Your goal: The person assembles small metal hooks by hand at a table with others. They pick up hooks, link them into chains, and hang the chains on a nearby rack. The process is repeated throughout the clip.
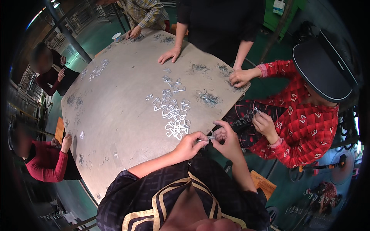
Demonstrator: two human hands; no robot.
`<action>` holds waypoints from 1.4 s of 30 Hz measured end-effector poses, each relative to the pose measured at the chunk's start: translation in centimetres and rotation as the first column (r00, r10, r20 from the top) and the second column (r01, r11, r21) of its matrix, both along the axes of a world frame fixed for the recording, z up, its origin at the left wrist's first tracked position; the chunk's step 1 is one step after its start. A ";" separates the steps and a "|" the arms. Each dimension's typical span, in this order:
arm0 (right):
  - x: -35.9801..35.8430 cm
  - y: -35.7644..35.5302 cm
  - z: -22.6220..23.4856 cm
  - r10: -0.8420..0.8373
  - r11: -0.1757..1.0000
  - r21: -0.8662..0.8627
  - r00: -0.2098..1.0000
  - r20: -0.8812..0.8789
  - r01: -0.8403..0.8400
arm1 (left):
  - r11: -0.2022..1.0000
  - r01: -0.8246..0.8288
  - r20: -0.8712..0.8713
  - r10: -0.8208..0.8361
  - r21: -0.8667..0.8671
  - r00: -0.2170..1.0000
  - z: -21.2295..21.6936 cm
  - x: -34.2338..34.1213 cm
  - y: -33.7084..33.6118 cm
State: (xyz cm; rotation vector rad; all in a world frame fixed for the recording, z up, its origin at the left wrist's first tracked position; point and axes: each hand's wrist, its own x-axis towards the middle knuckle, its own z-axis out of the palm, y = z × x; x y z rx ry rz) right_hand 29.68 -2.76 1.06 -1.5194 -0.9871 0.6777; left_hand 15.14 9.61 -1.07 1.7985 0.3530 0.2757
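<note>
Many metal clips (174, 115) lie beside both hands (210, 140).

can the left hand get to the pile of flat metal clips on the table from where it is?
Probably yes. The left hand sits at the table edge, pinching a small metal piece with the right hand. The pile of metal clips lies just beyond it, nothing between, but the hand is busy.

The small silvery metal piece (211, 137) pinched between the left hand (191, 144) and right hand (227, 143) is mostly covered by fingertips, so its shape and each hand's grip on it cannot be told. The tangled grey wire heaps (208, 98) on the round grey-brown desk (115, 115) are too small to resolve into single pieces. The desk's near edge is hidden behind the person's dark patterned sleeve (154, 192).
</note>
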 end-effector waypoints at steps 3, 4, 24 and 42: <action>-1.1 -0.3 0.6 -0.054 0.999 -0.001 0.993 0.108 0.054 | 0.995 -0.031 0.014 0.032 -0.096 0.999 -0.8 0.0 -0.1; -1.3 -0.2 0.6 -0.066 0.998 0.009 0.987 0.149 0.065 | 0.990 -0.039 0.029 0.043 -0.138 0.999 -1.1 0.1 -0.1; -1.8 -1.0 -3.8 -0.210 0.953 0.248 0.970 0.120 0.176 | 0.903 0.104 0.163 -0.038 -0.416 0.986 -1.3 0.5 0.0; 0.2 -2.1 -0.9 -0.302 0.945 0.198 0.927 0.221 0.261 | 0.428 -0.232 0.094 0.319 0.874 0.943 -7.8 6.7 10.3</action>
